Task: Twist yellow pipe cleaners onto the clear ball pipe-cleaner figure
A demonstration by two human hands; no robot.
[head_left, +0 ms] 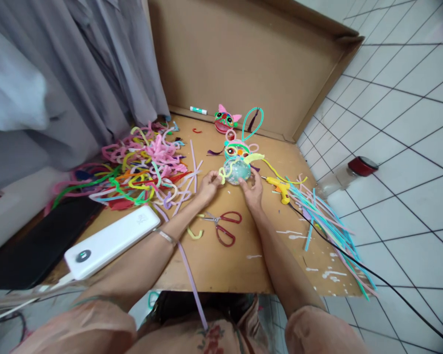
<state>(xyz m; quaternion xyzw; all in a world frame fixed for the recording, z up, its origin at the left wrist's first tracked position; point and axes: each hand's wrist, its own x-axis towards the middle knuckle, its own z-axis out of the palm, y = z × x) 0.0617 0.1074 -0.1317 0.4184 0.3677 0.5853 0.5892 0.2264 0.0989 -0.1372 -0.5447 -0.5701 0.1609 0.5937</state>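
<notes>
Both hands meet over the middle of the table at a clear, rounded plastic ball [237, 172] with pale green inside. My right hand [252, 191] grips the ball's right side, thumb at its lower edge. At its left edge, the closed fingers of my left hand [209, 188] pinch a curled pale yellow pipe cleaner [224, 173]. Just behind the ball sits a teal animal face [237, 150] made of pipe cleaners, partly hidden by it. Red-handled scissors [221, 227] lie open between my forearms, beside a bent yellow pipe cleaner piece [195, 234].
A yellow glue gun [280, 189] lies right, its black cord trailing off. Beyond it are straight pipe cleaners [328, 226]; a tangled heap [151, 157] lies left. A white power bank [112, 242], a pink animal face [225, 120] and a marker [198, 110] surround the work. Cardboard [236, 59] stands behind.
</notes>
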